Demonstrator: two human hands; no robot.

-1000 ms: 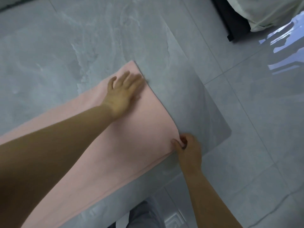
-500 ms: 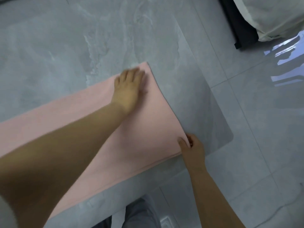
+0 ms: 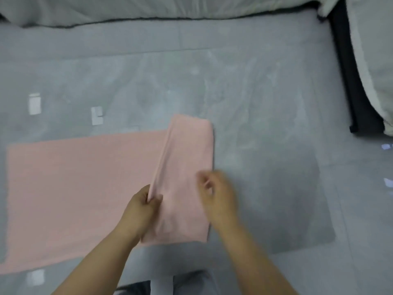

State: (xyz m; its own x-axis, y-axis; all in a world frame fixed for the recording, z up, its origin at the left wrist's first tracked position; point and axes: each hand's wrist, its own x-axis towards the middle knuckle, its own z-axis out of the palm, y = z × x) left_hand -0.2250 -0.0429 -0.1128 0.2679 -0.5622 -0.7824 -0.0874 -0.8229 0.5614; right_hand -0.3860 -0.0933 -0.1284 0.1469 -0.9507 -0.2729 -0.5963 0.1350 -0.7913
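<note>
A pink towel (image 3: 74, 188) lies spread on the grey floor (image 3: 265, 86), filling the left and middle of the frame. It is one plain, pale salmon colour with no pattern or border that shows, and its cloth looks soft and matt. The long left part lies flat and smooth, with straight edges and a squared corner at the far left. Its right end is turned back over itself as a narrow flap (image 3: 189, 150), which runs from the middle of the frame down towards the lower middle. The flap's right side is a clean, straight fold. Its left edge is lifted off the layer beneath and shows as a thin raised ridge.

The left hand (image 3: 140, 209), just below the middle of the frame, pinches that raised edge between thumb and curled fingers near its lower end. The right hand (image 3: 219, 196) is over the flap's right side, close to the fold. It is blurred, its fingers look bent, and I cannot tell whether it grips the cloth or only touches it.

A darker grey mat (image 3: 293, 199) shows under the towel's right end and reaches towards the lower right. Pale grey bedding (image 3: 148, 7) runs along the top of the frame. A pale cover (image 3: 374, 60) over a black frame (image 3: 348, 86) fills the upper right corner.
</note>
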